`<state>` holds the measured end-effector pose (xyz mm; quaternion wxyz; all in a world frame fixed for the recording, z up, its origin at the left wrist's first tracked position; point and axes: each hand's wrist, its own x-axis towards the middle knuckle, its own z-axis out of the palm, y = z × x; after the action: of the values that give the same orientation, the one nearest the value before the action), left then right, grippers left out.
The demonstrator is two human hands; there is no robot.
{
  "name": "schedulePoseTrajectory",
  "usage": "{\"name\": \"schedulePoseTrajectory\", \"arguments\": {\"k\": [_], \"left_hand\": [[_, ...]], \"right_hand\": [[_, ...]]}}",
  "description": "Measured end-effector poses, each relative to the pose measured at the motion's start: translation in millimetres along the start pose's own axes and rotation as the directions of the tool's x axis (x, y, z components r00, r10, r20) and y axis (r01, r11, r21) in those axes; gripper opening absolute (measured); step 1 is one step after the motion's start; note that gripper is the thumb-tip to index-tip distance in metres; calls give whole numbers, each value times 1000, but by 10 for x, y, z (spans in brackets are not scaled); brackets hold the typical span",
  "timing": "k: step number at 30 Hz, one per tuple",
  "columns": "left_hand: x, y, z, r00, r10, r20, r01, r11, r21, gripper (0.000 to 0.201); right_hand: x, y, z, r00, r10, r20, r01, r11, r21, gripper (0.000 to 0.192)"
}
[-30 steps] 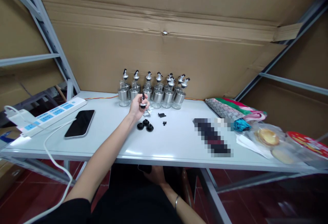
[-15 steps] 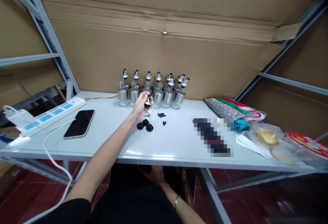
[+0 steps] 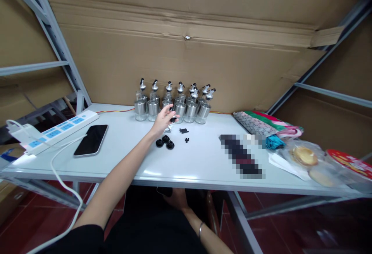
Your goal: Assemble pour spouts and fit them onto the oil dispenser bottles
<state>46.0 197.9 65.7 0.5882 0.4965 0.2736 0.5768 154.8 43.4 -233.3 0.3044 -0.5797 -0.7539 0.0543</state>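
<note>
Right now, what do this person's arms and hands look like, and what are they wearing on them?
Both hands are human, five-fingered kind, with no gloves visible. The left hand has a bare wrist and forearm, with a plain black sleeve ending near the elbow. Above the right hand, a thin silver-coloured bracelet circles the wrist.

Black short-sleeved top (image 3: 145,227), slim silver-coloured bangle (image 3: 200,229).

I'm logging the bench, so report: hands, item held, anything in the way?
Left hand holding a small black-and-silver pourer spout. Right hand below the glossy white table, grip unclear. Steel-sleeved clear-glass bottles close behind left hand.
</note>
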Motion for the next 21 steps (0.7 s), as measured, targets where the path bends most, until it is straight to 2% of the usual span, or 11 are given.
{"name": "schedulePoseTrajectory", "arguments": {"k": [6,11,18,21], "left_hand": [[40,-48,-27,994,72,-82,-60,988,141,37],[64,-54,-50,984,104,-147,-61,960,272,28],[58,-100,-67,990,125,-72,-96,941,325,37],[48,-121,-97,981,185,-62,-145,903,405,37]], "right_hand": [[13,-22,-28,1000,-5,6,5,1000,-2,37],[26,-32,-54,1000,-5,7,5,1000,9,39],[24,-35,-57,1000,0,7,0,1000,18,39],[23,-38,-58,1000,6,16,-6,1000,7,40]]}}
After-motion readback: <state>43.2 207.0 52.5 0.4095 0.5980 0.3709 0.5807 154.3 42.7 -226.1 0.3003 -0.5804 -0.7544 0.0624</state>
